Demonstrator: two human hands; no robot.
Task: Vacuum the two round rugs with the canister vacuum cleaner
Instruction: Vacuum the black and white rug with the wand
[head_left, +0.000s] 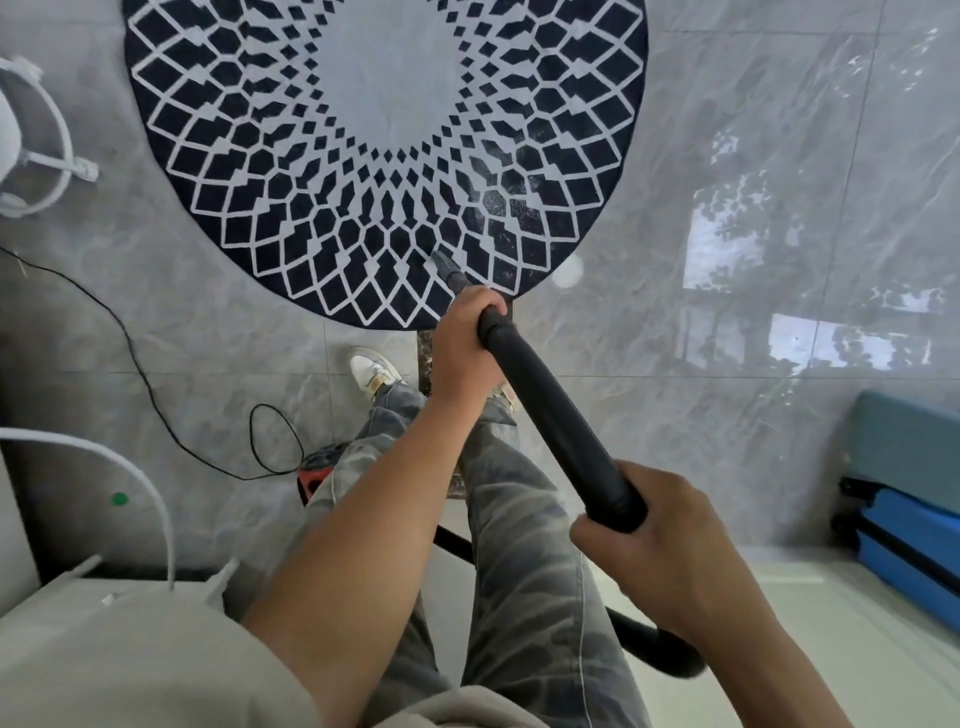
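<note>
A round rug (384, 156) with a dark blue and white diamond pattern and a pale centre lies on the grey tile floor ahead of me. A black vacuum wand (545, 410) slants from lower right up to the rug. Its narrow nozzle (447, 265) touches the rug near the front edge. My left hand (467, 343) grips the wand close to the nozzle. My right hand (660, 540) grips the wand's lower end, where the black hose (654, 649) bends away behind my legs. A red part of the canister (314, 475) shows behind my left leg. Only one rug is in view.
A black power cord (156, 395) loops over the floor at the left. White furniture frames stand at the far left (47, 171) and lower left (130, 478). Blue cases (909, 525) lie at the right edge. My feet stand just short of the rug.
</note>
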